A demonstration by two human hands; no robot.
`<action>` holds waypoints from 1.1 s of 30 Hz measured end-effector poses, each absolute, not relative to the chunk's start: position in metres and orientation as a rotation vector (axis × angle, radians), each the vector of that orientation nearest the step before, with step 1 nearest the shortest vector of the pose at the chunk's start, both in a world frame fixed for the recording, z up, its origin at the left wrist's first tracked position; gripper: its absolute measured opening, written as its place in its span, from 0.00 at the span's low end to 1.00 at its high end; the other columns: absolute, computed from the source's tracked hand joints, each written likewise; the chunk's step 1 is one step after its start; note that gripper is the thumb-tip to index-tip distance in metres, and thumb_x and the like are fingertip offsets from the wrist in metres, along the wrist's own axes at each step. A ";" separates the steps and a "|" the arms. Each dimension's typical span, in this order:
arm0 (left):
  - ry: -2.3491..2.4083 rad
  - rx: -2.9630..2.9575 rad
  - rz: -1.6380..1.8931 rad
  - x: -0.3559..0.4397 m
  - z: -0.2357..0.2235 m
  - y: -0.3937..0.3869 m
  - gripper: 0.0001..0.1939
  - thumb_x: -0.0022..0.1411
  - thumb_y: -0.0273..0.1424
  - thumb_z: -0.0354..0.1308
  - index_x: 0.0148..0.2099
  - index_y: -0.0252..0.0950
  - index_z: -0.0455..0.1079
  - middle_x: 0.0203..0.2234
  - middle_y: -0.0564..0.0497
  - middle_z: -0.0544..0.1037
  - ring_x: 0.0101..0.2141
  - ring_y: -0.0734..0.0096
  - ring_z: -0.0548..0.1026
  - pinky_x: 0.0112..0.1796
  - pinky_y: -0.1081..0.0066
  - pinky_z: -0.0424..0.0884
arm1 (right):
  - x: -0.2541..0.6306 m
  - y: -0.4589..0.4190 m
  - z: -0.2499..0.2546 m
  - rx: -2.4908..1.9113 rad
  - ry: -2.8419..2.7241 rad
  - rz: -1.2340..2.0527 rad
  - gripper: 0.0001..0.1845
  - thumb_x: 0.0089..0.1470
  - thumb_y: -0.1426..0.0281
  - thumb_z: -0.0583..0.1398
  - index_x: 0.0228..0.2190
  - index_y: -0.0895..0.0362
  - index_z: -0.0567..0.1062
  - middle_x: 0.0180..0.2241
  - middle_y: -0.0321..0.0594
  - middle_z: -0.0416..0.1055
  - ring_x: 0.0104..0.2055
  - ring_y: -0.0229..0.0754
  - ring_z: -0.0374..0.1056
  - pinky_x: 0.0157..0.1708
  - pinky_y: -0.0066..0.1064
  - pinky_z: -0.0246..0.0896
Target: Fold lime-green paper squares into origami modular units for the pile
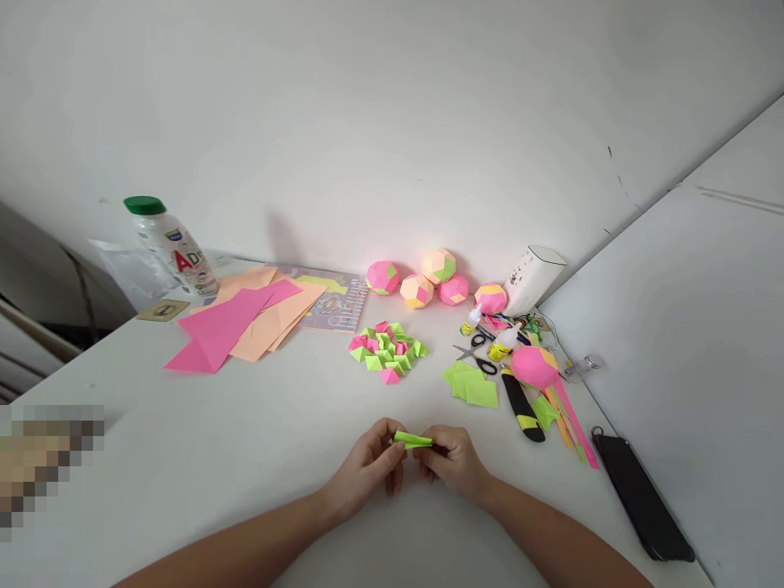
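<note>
A small folded piece of green paper [412,440] is held above the near middle of the table. My left hand [372,459] pinches its left end between thumb and fingers. At the other end, my right hand [453,459] closes on the paper too. Just beyond the hands lies a pile of folded green and pink paper pieces [387,351]. To the right of that pile are flat green paper squares [471,385], with black-handled scissors [476,356] behind them.
Several pink and peach paper balls [417,291] sit along the wall. Glue bottles [504,343], a black and yellow cutter [523,406] and a black phone [643,494] lie right. Pink and peach sheets [245,314], a notebook [336,302] and a white bottle [177,253] stand left.
</note>
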State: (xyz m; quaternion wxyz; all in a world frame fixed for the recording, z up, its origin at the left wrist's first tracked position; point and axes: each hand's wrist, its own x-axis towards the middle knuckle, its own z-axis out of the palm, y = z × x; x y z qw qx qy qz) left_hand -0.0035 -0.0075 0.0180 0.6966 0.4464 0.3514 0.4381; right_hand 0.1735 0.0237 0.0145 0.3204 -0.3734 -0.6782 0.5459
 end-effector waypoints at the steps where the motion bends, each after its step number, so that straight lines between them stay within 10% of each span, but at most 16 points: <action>1: 0.782 1.003 0.974 -0.004 0.018 -0.008 0.13 0.60 0.41 0.51 0.36 0.36 0.58 0.25 0.57 0.65 0.18 0.80 0.67 0.19 0.76 0.64 | 0.173 0.024 0.014 -0.982 -1.778 1.434 0.07 0.50 0.72 0.58 0.24 0.61 0.73 0.18 0.33 0.65 0.16 0.32 0.62 0.16 0.23 0.60; 10: 0.931 0.996 0.922 0.002 0.015 -0.006 0.17 0.53 0.42 0.56 0.39 0.36 0.61 0.23 0.56 0.70 0.15 0.80 0.65 0.17 0.76 0.62 | 0.173 0.021 0.012 -1.001 -1.768 1.379 0.06 0.49 0.74 0.55 0.28 0.60 0.73 0.22 0.35 0.67 0.17 0.31 0.63 0.16 0.22 0.60; 17: 1.024 0.965 0.900 0.004 0.020 -0.002 0.21 0.54 0.45 0.54 0.41 0.31 0.67 0.12 0.57 0.68 0.13 0.76 0.64 0.17 0.75 0.61 | 0.170 0.018 -0.003 -0.924 -1.594 1.363 0.19 0.48 0.74 0.58 0.39 0.52 0.55 0.40 0.40 0.64 0.21 0.29 0.63 0.16 0.21 0.58; 33: 0.936 0.961 0.896 0.003 0.025 0.001 0.21 0.55 0.47 0.53 0.39 0.31 0.66 0.13 0.53 0.72 0.15 0.73 0.69 0.16 0.75 0.64 | 0.174 0.025 0.007 -0.817 -1.964 0.902 0.23 0.41 0.80 0.55 0.41 0.56 0.72 0.42 0.47 0.67 0.40 0.43 0.67 0.31 0.28 0.67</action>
